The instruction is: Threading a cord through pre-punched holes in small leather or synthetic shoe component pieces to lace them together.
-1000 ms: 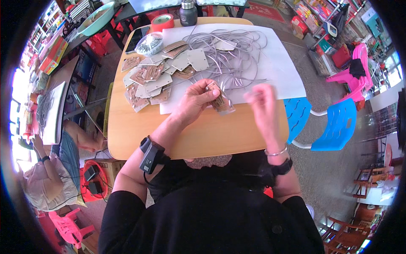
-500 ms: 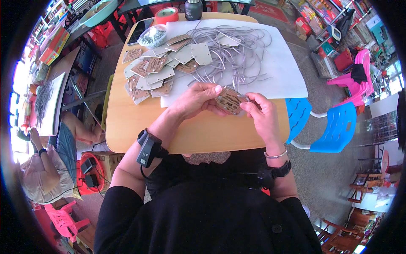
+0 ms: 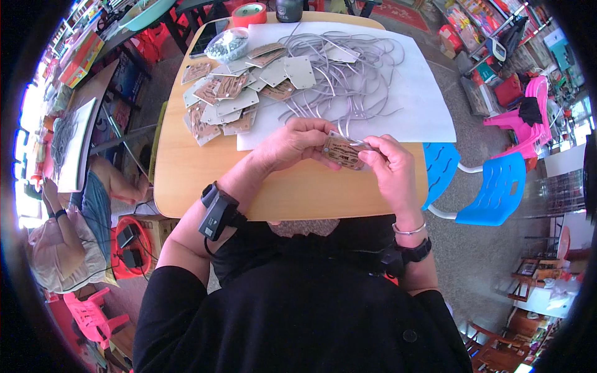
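My left hand (image 3: 306, 142) grips a small square board (image 3: 343, 153) by its left side, its brown patterned face turned up. At the board's right edge, the thumb and fingers of my right hand (image 3: 392, 163) pinch together on what looks like a thin grey cord; the fingertips partly hide it. Grey cords (image 3: 348, 118) run from the tangle behind down to the held board. Further left lies a loose heap of similar boards (image 3: 230, 109), some brown side up, others pale with small holes near the edges.
A white sheet (image 3: 423, 118) lies under the cords on the wooden table (image 3: 193, 193). A clear bowl of small pieces (image 3: 227, 45), a phone (image 3: 208, 37), red tape (image 3: 250, 13) and a dark bottle (image 3: 289, 9) stand behind. Blue chairs (image 3: 491, 186) are right; another person (image 3: 68, 248) sits left.
The held board has tilted and shifted slightly right, so its face looks narrower. My right fingers stay pinched at its edge. The whole view has shifted slightly.
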### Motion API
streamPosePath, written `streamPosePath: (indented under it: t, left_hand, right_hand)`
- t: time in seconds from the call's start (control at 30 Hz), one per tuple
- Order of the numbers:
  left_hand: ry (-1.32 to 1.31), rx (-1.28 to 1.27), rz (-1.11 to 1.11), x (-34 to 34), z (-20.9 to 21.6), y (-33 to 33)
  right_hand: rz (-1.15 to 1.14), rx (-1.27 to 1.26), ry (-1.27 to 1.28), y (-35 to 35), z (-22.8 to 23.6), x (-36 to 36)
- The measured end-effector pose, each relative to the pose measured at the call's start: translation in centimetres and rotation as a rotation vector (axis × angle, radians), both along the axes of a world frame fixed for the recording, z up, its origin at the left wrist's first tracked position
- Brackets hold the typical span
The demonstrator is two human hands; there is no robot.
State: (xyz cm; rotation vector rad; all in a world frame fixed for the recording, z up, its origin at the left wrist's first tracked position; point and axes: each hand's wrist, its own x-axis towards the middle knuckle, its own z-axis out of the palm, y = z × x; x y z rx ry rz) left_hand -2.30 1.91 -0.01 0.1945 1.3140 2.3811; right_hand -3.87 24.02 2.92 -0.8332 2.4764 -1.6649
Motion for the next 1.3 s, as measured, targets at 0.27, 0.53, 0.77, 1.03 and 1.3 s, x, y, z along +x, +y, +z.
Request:
streamPosePath:
  t: [0.27,0.53,0.77,1.03,1.3]
  left_hand:
    - [-0.162,0.144,-0.125,-0.4,-1.3,-0.3]
    - [-0.138,-0.007,0.050,0.0,-0.2,0.3]
    - [0.091,-0.401,-0.052,0.0,0.3,0.1]
    - [-0.206,-0.171,-0.027,0.1,0.4,0.7]
    - [-0.286,-0.056,0.050,-0.2,0.1,0.4]
  right_hand:
    - [-0.004,0.036,0.306,-0.9,-1.0,0.5]
    - [-0.038,0.042,0.205,-1.6,0.0,0.1]
    - [0.052,0.105,0.272,-3.4,0.2,-1.7]
    - [-0.063,-0.592,-0.307,-1.3,3.6,-3.2]
    - [0.048,-0.932,0.026,2.7,7.7,-1.7]
